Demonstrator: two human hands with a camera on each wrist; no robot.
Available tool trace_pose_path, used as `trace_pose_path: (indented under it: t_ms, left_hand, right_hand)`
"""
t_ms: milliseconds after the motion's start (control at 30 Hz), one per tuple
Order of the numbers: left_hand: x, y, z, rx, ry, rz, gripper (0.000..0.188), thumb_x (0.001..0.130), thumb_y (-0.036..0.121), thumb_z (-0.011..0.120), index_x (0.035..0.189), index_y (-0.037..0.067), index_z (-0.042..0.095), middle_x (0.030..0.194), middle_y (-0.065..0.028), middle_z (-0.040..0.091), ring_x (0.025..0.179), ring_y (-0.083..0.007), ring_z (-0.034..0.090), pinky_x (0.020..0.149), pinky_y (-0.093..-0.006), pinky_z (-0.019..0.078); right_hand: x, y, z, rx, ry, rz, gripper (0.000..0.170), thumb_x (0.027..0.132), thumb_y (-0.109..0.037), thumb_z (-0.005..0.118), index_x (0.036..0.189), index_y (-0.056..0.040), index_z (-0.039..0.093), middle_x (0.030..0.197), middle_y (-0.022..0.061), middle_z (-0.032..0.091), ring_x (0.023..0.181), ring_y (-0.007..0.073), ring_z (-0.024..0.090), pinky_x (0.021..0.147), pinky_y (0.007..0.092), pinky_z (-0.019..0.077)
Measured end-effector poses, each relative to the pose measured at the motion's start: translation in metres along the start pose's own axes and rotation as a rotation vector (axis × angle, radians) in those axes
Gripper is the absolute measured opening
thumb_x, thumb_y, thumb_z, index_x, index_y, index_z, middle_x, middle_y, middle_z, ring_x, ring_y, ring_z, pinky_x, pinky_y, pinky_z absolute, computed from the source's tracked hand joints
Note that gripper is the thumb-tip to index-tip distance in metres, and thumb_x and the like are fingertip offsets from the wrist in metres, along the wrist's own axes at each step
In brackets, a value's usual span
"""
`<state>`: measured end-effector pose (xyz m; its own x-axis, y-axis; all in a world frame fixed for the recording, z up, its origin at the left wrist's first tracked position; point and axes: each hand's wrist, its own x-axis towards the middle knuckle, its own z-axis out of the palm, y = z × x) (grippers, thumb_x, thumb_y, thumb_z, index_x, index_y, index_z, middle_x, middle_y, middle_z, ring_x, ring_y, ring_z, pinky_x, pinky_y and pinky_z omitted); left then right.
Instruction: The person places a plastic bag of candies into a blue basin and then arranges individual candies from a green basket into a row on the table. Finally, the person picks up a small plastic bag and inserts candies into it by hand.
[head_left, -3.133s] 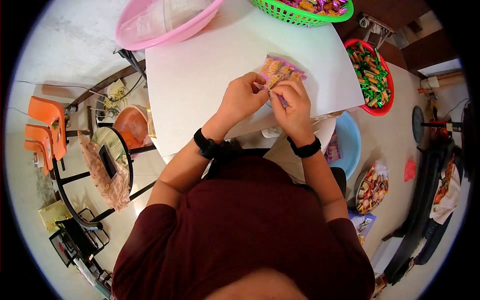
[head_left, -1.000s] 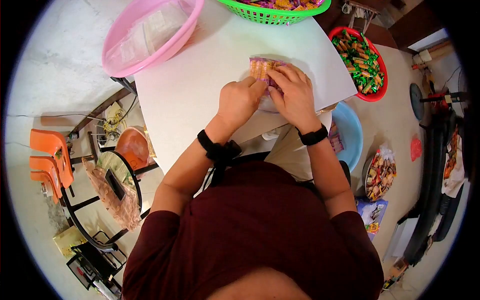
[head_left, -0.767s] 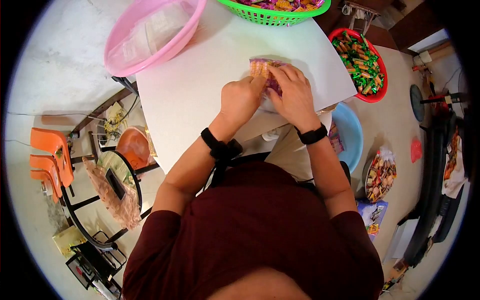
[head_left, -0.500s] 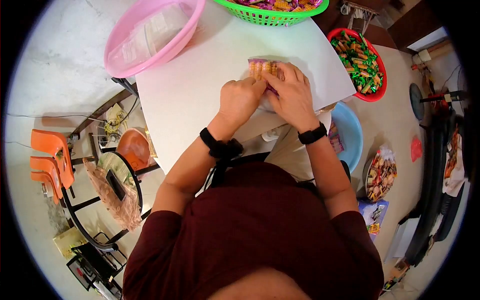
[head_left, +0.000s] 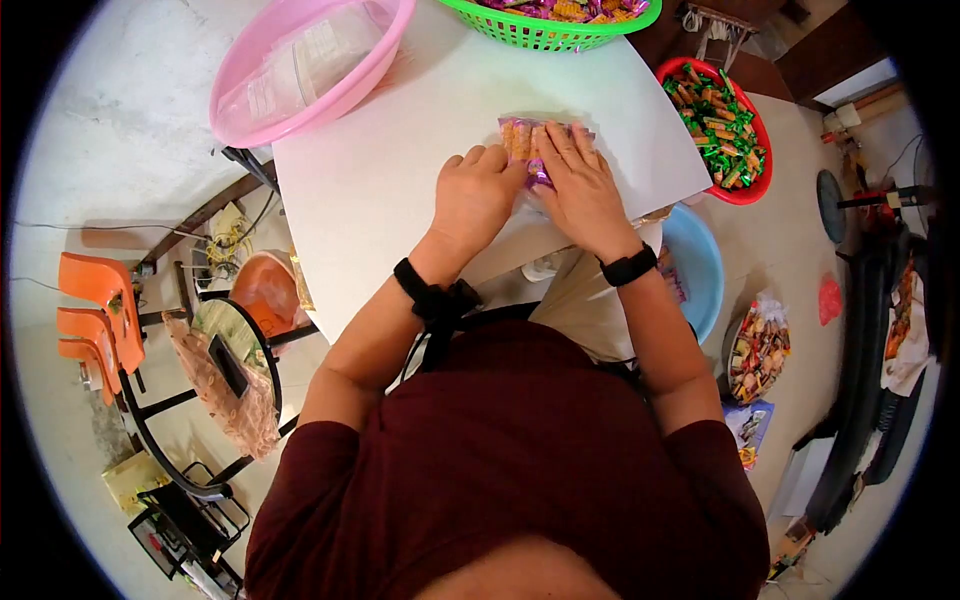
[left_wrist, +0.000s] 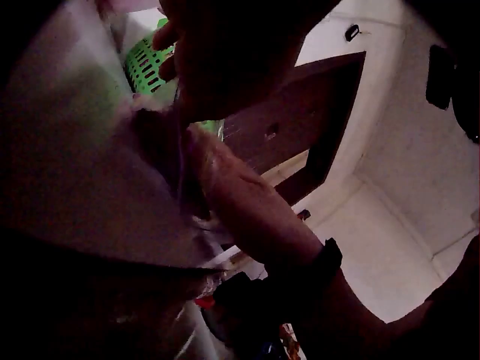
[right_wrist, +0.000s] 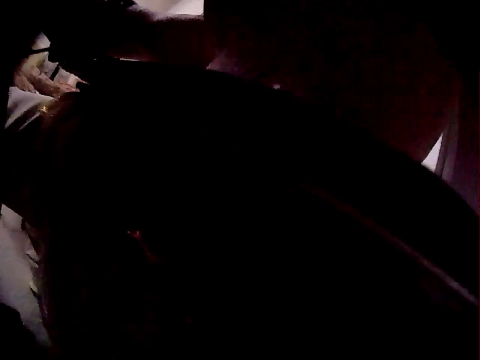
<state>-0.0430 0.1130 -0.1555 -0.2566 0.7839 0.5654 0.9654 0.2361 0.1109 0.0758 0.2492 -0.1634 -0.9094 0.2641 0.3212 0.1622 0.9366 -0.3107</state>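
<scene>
A clear plastic bag of wrapped snacks (head_left: 517, 138), yellow-orange pieces with purple wrapping, lies on the white table in front of the person. The left hand (head_left: 474, 195) grips the bag's near left edge, its fingers curled and knuckles up. Over the right part of the bag the right hand (head_left: 580, 193) lies with fingers extended, pressing on it and hiding much of the contents. Dark in the left wrist view, the left hand (left_wrist: 232, 60) shows above the right forearm (left_wrist: 262, 206). The right wrist view is nearly black.
On the white table (head_left: 380, 200) stand a pink basin (head_left: 378, 70) with clear bags and a green basket (head_left: 540, 38) of purple-wrapped snacks. Beyond its right edge are a red basin (head_left: 762, 175) of green-wrapped snacks and a blue basin (head_left: 708, 270). Orange chairs (head_left: 100, 290) stand left.
Three seconds ago both hands pinched at the bag's near edge with their fingertips. Since then the right hand has moved onto the bag, and its fingers now lie straighter and farther over it.
</scene>
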Motion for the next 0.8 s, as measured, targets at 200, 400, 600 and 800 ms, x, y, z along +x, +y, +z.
trace_pose_path:
  t_ms: [200,400,600,800]
  left_hand:
    - [-0.004,0.002,0.006,0.005,-0.109,-0.013,0.008,0.072,0.012,0.064,0.078,0.013,0.06,0.072,-0.004,0.054,0.066,-0.0235,0.06,0.057,-0.0394,0.0459]
    - [-0.005,0.002,0.021,-0.227,-0.062,-0.281,0.012,0.072,0.012,0.066,0.084,0.012,0.063,0.081,-0.0049,0.059,0.071,-0.0255,0.063,0.059,-0.0401,0.0503]
    - [-0.001,0.005,0.009,-0.12,0.068,-0.09,0.025,0.071,0.011,0.066,0.097,0.013,0.066,0.091,-0.0024,0.061,0.089,-0.0242,0.06,0.074,-0.0407,0.0482]
    - [0.007,0.007,0.001,0.035,-0.038,0.161,0.026,0.07,0.012,0.066,0.096,0.015,0.067,0.088,0.0006,0.058,0.089,-0.0185,0.058,0.073,-0.0363,0.0439]
  right_hand:
    - [-0.006,0.007,0.009,0.394,0.131,0.033,0.067,0.081,-0.018,0.069,0.139,-0.0001,0.041,0.149,0.0215,0.034,0.14,0.0429,0.027,0.113,0.0475,0.0284]
    - [-0.012,0.015,0.015,0.354,0.146,-0.002,0.055,0.08,-0.017,0.069,0.13,-0.0017,0.052,0.148,0.0222,0.035,0.138,0.0465,0.027,0.113,0.0464,0.029]
    - [-0.015,0.011,0.007,0.165,0.124,-0.014,0.05,0.08,-0.017,0.07,0.127,-0.0063,0.056,0.147,0.0202,0.036,0.135,0.0466,0.032,0.108,0.0488,0.0354]
    - [-0.008,0.007,-0.012,0.038,0.051,-0.019,0.049,0.077,-0.02,0.073,0.121,-0.0068,0.056,0.144,0.0187,0.039,0.133,0.0427,0.038,0.097,0.0501,0.0445]
